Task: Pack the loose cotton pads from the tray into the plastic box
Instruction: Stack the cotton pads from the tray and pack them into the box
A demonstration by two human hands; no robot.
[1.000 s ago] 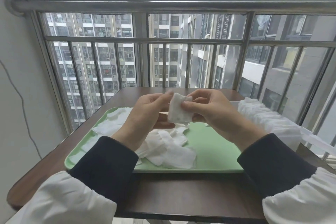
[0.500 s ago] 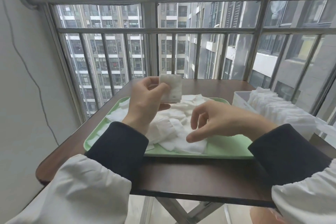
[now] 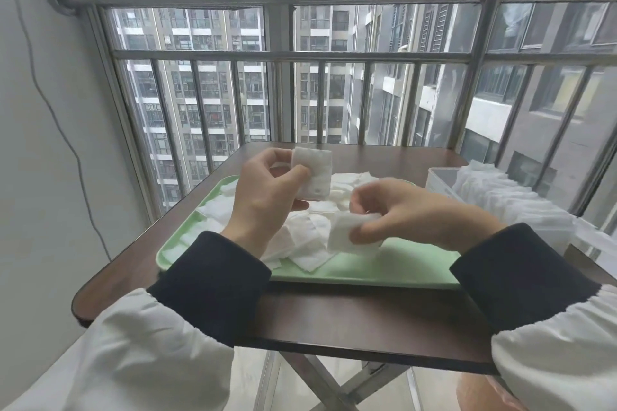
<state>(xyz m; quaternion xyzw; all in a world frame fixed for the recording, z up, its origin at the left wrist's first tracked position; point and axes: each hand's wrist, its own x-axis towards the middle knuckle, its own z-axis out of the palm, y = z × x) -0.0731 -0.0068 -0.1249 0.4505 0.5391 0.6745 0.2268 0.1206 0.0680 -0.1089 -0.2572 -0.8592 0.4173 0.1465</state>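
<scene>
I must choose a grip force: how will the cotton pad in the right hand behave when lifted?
Probably very light: the right hand holds the cotton pad with a fingertip pinch. Likely soft yet not limp: its free part looks flat and square.

left grip [image 3: 263,197] high, pinching upper pad [image 3: 315,173], right grip [image 3: 400,210] lower, pinching lower pad [image 3: 345,235]

We see a white raised pad [image 3: 314,173] in our left grip [image 3: 263,200], its face quilted with a faint dotted grid. The lower pad [image 3: 345,235] in our right grip [image 3: 410,210] is white too, its pattern blurred. The loose pads [image 3: 310,248] lie white on a pale mint-green tray [image 3: 400,265]. The counter [image 3: 334,320] is dark brown. At the tray's 3 o'clock the plastic box [image 3: 439,180] is milky clear, its stacked pads [image 3: 500,200] white. Our cuffs [image 3: 210,280] are black, the oversleeves [image 3: 150,354] white. At 12 o'clock the railing [image 3: 300,57] is silver-grey.
</scene>
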